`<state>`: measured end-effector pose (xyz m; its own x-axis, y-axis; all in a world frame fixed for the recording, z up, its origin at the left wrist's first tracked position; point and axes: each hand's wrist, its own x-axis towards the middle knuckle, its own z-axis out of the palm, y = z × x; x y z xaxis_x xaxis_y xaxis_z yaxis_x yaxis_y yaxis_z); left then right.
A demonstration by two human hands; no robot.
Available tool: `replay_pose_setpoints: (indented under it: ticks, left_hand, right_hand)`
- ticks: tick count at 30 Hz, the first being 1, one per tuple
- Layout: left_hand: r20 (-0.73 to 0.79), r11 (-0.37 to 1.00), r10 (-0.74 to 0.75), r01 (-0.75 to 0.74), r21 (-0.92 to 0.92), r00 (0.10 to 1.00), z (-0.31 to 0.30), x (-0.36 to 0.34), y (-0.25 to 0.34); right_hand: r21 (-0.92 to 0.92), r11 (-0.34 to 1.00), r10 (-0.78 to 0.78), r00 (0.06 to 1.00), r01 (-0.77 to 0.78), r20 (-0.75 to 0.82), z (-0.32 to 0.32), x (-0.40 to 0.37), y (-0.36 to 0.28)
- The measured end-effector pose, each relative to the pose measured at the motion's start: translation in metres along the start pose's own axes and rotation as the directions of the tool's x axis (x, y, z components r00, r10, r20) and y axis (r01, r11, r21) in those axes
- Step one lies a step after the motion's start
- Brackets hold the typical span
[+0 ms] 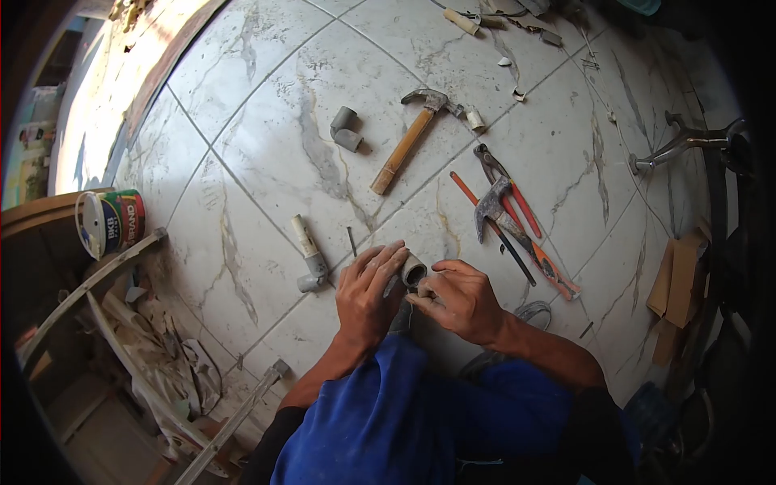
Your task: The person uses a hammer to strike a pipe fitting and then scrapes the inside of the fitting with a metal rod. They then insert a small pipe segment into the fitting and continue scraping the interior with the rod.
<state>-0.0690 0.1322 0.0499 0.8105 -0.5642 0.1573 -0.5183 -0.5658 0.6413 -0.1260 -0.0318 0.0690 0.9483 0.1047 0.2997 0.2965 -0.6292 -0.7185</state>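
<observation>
My left hand (370, 284) is closed around a short pale pipe piece (413, 267), whose dark open end faces up toward me. At that opening my right hand (465, 301) has its fingers bent in a pinch; what they grip, if anything, is hidden. Left of my hands lies a pale pipe with a grey elbow (309, 257) on its end. A nail-like metal piece (352, 241) rests just beyond my left fingers. Farther ahead are a grey elbow fitting (346, 129) and a wooden-handled claw hammer (408, 141).
To the right lie red-handled pincers (517, 190), a second claw hammer (509, 220) and a thin rod (495, 230). A paint bucket (113, 222) and metal bars (234, 424) stand left. Cardboard (681, 279) is at right. Pipe scraps (462, 22) lie at the far side.
</observation>
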Motion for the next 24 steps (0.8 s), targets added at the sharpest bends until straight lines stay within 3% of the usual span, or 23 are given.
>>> replay_pose_setpoints:
  ticks: [4, 8, 10, 14, 16, 17, 18, 20, 21, 24]
  left_hand:
    - [-0.075, 0.994, -0.029, 0.021, -0.111, 0.997, 0.000, -0.002, -0.010]
    - [-0.117, 0.996, -0.029, 0.019, -0.086, 0.993, -0.002, 0.000, -0.009]
    - [-0.116, 0.997, -0.027, 0.018, -0.076, 0.993, -0.002, 0.000, -0.009]
    - [-0.079, 0.999, -0.013, 0.010, -0.032, 0.997, -0.001, 0.000, -0.011]
    - [-0.067, 1.000, -0.022, 0.023, 0.010, 0.998, 0.003, -0.003, -0.016]
    - [-0.026, 0.996, -0.085, 0.086, 0.024, 0.996, 0.008, -0.007, -0.021]
    - [0.015, 0.989, -0.147, 0.146, 0.038, 0.989, 0.014, -0.010, -0.027]
    - [0.000, 0.982, -0.181, 0.181, 0.048, 0.984, 0.020, -0.011, -0.044]
    - [-0.049, 0.959, -0.250, 0.255, 0.124, 0.967, 0.022, -0.008, -0.054]
    - [-0.193, 0.880, -0.352, 0.394, 0.265, 0.916, 0.023, 0.004, -0.081]
  right_hand:
    - [0.122, 0.992, 0.039, 0.999, -0.037, -0.018, -0.009, 0.000, -0.003]
    - [-0.066, 0.997, -0.038, 0.999, 0.036, -0.035, -0.011, 0.000, 0.014]
    - [-0.191, 0.957, -0.207, 0.975, 0.218, 0.076, -0.014, 0.001, 0.012]
    - [-0.358, 0.912, -0.134, 0.970, 0.200, 0.202, 0.000, -0.002, 0.007]
    - [-0.064, 0.997, 0.041, 0.986, -0.031, 0.160, 0.009, -0.004, -0.002]
    - [0.207, 0.944, 0.207, 0.949, -0.257, 0.238, 0.009, -0.005, -0.003]
    - [0.207, 0.945, 0.205, 0.950, -0.255, 0.234, 0.010, -0.005, -0.001]
    - [0.304, 0.801, 0.445, 0.853, -0.516, 0.273, 0.008, -0.003, 0.005]
    - [0.203, 0.841, 0.437, 0.851, -0.501, 0.292, 0.009, -0.001, 0.013]
    - [0.129, 0.818, 0.498, 0.803, -0.560, 0.329, 0.015, -0.006, 0.041]
